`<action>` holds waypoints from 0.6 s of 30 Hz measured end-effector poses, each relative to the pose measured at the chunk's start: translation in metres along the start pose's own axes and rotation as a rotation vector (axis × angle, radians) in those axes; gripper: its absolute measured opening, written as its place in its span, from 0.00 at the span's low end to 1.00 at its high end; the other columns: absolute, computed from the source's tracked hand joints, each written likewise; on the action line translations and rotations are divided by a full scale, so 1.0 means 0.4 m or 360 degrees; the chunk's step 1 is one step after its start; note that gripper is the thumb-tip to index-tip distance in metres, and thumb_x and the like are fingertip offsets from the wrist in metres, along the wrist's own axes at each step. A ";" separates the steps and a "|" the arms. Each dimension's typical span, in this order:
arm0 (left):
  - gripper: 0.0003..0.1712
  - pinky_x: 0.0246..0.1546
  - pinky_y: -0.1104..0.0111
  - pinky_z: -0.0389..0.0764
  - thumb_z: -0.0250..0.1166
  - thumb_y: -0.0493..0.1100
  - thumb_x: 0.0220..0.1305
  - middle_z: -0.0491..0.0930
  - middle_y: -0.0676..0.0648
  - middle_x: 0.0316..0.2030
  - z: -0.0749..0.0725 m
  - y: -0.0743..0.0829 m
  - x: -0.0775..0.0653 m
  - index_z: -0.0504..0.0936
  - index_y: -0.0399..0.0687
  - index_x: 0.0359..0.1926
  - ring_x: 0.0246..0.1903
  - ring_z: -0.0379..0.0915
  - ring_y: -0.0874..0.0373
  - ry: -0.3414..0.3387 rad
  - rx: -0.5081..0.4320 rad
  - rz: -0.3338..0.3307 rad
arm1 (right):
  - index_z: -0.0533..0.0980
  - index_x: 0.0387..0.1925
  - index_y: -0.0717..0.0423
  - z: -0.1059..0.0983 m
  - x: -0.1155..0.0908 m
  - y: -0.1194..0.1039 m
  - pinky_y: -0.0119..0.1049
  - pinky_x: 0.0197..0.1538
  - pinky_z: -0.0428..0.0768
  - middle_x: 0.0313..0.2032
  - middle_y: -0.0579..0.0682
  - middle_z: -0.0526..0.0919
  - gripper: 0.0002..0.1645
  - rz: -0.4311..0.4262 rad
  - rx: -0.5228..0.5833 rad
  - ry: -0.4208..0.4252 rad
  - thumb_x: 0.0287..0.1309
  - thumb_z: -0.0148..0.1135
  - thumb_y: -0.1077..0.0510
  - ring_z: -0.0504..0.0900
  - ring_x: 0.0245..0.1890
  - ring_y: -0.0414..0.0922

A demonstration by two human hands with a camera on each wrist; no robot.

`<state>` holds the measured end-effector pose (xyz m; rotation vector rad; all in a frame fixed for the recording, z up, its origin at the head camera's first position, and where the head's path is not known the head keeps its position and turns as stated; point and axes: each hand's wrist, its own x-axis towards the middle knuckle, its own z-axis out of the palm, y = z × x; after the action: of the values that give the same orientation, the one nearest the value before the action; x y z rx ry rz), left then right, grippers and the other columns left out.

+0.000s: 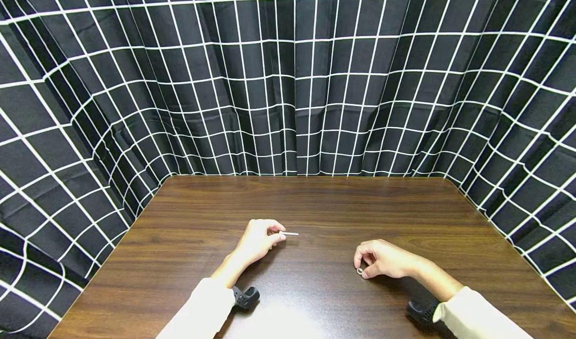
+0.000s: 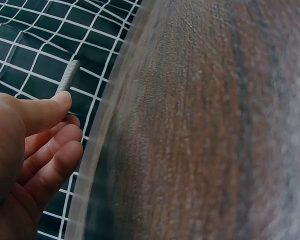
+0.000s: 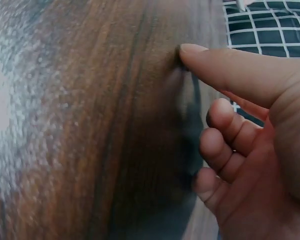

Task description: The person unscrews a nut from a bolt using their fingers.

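Observation:
My left hand [image 1: 258, 240] is above the middle of the table, pinching a silver bolt [image 1: 291, 234] between thumb and fingers. In the left wrist view the threaded shank of the bolt [image 2: 68, 77] sticks out past the thumb tip, and its other end is hidden in the fingers. Farther right and nearer the front, my right hand [image 1: 386, 259] pinches a small ring-shaped metal nut [image 1: 359, 271] between thumb and index finger, low over the wood. In the right wrist view the thumb of the right hand [image 3: 245, 95] hides the nut.
The brown wood-grain table [image 1: 315, 199] spreads under both hands, with a bright glare at its front. A black curtain with a white grid [image 1: 294, 89] surrounds its back and sides. Dark devices [image 1: 246, 297] are strapped at both wrists.

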<state>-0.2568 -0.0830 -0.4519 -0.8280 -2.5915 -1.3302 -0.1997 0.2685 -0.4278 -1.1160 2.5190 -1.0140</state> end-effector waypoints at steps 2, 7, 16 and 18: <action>0.04 0.16 0.71 0.77 0.70 0.36 0.57 0.82 0.54 0.23 0.001 0.003 0.000 0.85 0.43 0.35 0.17 0.76 0.60 -0.0017 -0.0008 0.0011 | 0.78 0.30 0.50 0.004 0.006 0.004 0.25 0.24 0.67 0.21 0.39 0.71 0.13 0.0000 -0.0023 0.0024 0.42 0.73 0.65 0.66 0.22 0.29; 0.04 0.19 0.73 0.77 0.70 0.37 0.57 0.83 0.54 0.25 0.007 0.004 0.007 0.85 0.43 0.35 0.18 0.76 0.63 -0.0065 0.0068 0.0049 | 0.78 0.30 0.51 0.008 0.026 0.009 0.26 0.23 0.67 0.22 0.40 0.71 0.12 -0.0003 -0.0058 0.0074 0.43 0.73 0.66 0.67 0.22 0.30; 0.04 0.29 0.72 0.76 0.72 0.42 0.56 0.84 0.57 0.27 0.013 0.004 0.023 0.86 0.49 0.33 0.26 0.75 0.69 -0.0116 0.0261 0.0123 | 0.78 0.29 0.53 0.014 0.059 0.010 0.27 0.24 0.66 0.19 0.38 0.70 0.13 0.0105 -0.0097 0.0162 0.42 0.72 0.68 0.66 0.20 0.31; 0.04 0.28 0.71 0.75 0.72 0.43 0.55 0.84 0.58 0.27 0.014 0.003 0.025 0.86 0.50 0.32 0.25 0.74 0.69 -0.0129 0.0265 0.0129 | 0.78 0.28 0.53 0.016 0.064 0.009 0.28 0.24 0.66 0.19 0.39 0.70 0.12 0.0137 -0.0104 0.0183 0.42 0.72 0.68 0.66 0.20 0.31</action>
<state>-0.2638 -0.0739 -0.4510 -0.9646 -2.6535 -1.0637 -0.2170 0.2486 -0.4326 -0.9828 2.6832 -1.0078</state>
